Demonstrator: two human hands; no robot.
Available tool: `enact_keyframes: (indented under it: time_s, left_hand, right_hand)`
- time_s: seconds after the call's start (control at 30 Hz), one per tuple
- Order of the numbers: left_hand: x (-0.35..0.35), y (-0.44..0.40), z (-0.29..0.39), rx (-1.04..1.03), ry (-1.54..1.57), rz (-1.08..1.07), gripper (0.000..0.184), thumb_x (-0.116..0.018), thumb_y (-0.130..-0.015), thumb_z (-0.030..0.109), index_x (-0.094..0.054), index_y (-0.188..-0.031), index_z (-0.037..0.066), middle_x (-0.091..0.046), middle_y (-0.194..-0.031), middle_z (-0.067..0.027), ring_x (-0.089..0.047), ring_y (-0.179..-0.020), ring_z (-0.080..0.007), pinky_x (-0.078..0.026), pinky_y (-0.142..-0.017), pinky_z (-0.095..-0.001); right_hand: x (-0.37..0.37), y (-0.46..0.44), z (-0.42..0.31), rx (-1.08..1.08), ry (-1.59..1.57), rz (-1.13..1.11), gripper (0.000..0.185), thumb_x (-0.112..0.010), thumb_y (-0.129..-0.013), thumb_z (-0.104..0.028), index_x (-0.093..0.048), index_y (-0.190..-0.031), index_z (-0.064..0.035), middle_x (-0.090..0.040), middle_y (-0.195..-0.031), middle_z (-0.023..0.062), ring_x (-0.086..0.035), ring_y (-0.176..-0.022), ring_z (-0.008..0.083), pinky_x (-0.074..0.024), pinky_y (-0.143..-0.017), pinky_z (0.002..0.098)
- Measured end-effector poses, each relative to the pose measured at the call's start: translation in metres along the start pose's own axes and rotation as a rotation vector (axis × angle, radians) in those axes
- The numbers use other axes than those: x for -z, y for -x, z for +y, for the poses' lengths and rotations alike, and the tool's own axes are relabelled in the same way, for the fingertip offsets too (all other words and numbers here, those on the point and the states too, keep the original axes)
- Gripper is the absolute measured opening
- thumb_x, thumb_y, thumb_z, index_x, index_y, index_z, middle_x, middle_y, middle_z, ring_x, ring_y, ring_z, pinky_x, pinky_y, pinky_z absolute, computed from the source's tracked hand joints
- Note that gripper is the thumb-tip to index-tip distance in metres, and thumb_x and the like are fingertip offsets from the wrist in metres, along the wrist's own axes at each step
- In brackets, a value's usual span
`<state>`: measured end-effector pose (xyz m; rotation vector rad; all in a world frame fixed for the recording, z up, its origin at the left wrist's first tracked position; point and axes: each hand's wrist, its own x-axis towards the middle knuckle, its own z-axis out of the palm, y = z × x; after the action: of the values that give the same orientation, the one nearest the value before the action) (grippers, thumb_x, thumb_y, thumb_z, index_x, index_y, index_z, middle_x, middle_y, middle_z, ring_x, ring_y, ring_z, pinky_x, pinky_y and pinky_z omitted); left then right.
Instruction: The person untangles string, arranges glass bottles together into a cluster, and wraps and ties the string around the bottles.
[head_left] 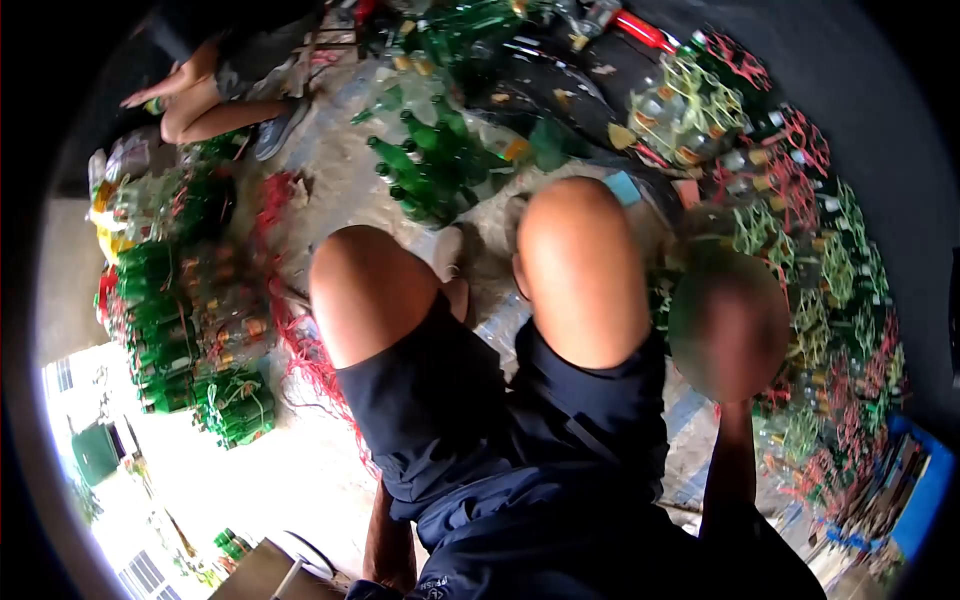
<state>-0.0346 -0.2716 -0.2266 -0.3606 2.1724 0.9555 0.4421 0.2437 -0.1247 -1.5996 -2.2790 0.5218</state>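
My right hand is raised at the right, beside my right knee, inside a blurred oval patch. Its fingers are smeared, and whether it holds anything cannot be made out. Bundled bottles with pale green and pink ties are just beyond it. Of my left arm only the forearm shows, low beside my thigh; the left hand is hidden. In front of my bent knees, loose green bottles lie in a heap on the floor.
Stacked green bottle bundles line the left side. Red-pink string trails over the floor. Another person's bare leg and hand show at the upper left. A red bottle lies at the top, and a blue crate stands lower right.
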Motion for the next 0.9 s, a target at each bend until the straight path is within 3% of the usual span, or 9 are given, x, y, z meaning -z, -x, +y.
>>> enact_keyframes:
  time_s: [0.5,0.8,0.87,0.9]
  left_hand:
    - [0.013,-0.028,0.052,-0.056,0.046,-0.002,0.054,-0.075,-0.097,0.020,-0.057,-0.142,-0.003,-0.063,-0.137,-0.0167,-0.067,-0.104,-0.0230,-0.060,-0.085,-0.0339]
    - [0.025,-0.026,0.069,-0.084,0.064,-0.006,0.053,-0.074,-0.097,0.020,-0.058,-0.142,-0.003,-0.063,-0.137,-0.0167,-0.067,-0.105,-0.0231,-0.060,-0.086,-0.0339]
    - [0.028,-0.026,0.073,-0.090,0.068,-0.004,0.053,-0.074,-0.097,0.020,-0.058,-0.142,-0.003,-0.063,-0.137,-0.0166,-0.068,-0.105,-0.0231,-0.060,-0.086,-0.0339]
    - [0.029,-0.026,0.075,-0.091,0.072,0.000,0.053,-0.074,-0.097,0.020,-0.058,-0.142,-0.003,-0.063,-0.137,-0.0166,-0.068,-0.105,-0.0231,-0.060,-0.086,-0.0339]
  right_hand:
    - [0.007,0.005,0.035,0.267,0.169,0.131,0.047,-0.060,-0.102,-0.013,-0.052,-0.148,-0.0068,-0.057,-0.144,0.0122,-0.056,-0.131,0.0266,-0.0468,-0.110,0.0385]
    - [-0.016,0.003,0.074,0.344,0.144,0.051,0.050,-0.060,-0.103,-0.013,-0.050,-0.152,-0.0085,-0.057,-0.147,0.0096,-0.055,-0.134,0.0264,-0.0464,-0.112,0.0387]
    - [-0.036,-0.017,0.113,0.181,-0.269,-0.114,0.050,-0.064,-0.100,-0.014,-0.055,-0.149,-0.0107,-0.062,-0.132,0.0099,-0.056,-0.111,0.0214,-0.0478,-0.094,0.0370]
    - [-0.054,-0.038,0.152,0.005,-0.667,-0.260,0.050,-0.067,-0.097,-0.015,-0.058,-0.146,-0.0125,-0.067,-0.118,0.0105,-0.056,-0.089,0.0164,-0.0487,-0.077,0.0352]
